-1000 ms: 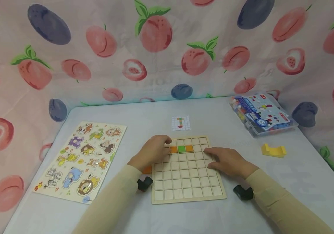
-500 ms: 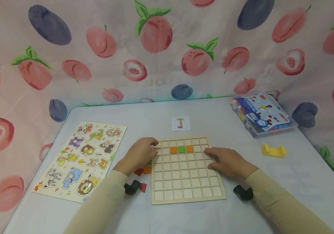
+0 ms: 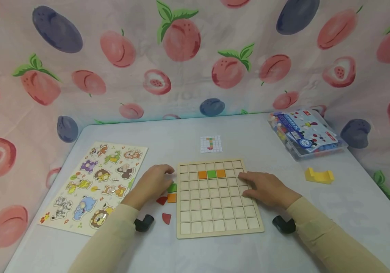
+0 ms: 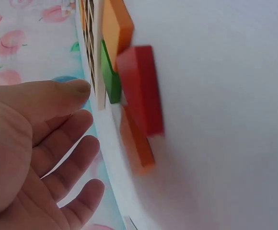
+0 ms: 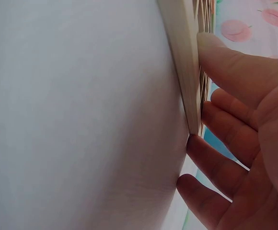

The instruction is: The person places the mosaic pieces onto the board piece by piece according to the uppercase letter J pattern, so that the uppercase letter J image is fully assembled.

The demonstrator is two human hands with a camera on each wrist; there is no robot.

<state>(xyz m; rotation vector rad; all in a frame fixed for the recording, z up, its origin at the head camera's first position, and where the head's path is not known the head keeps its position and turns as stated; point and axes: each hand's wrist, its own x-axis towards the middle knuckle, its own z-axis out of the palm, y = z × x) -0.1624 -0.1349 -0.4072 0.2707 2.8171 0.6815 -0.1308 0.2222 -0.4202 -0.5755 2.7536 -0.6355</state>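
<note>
A square wooden grid board [image 3: 220,203] lies in front of me, holding an orange square [image 3: 202,174], a green square [image 3: 212,174] and another orange square [image 3: 221,173] side by side in one row. My left hand [image 3: 152,184] hovers just left of the board, fingers loosely bent and holding nothing. Beneath and beside it lie a loose green tile [image 4: 111,76], orange tiles [image 4: 117,28] and red quarter-round pieces [image 3: 166,218]. My right hand [image 3: 268,187] rests on the board's right edge; in the right wrist view its thumb and fingertips touch the wooden rim [image 5: 184,62].
Behind the board lies a small card [image 3: 211,144] printed with a coloured tile pattern on a grid. An animal puzzle board [image 3: 96,185] occupies the left side. At the right are a clear plastic case [image 3: 307,132] and a yellow curved block [image 3: 319,176].
My left hand has drawn back leftward from the top row to beside the board, uncovering the orange square and the loose tiles. My right hand has stayed put.
</note>
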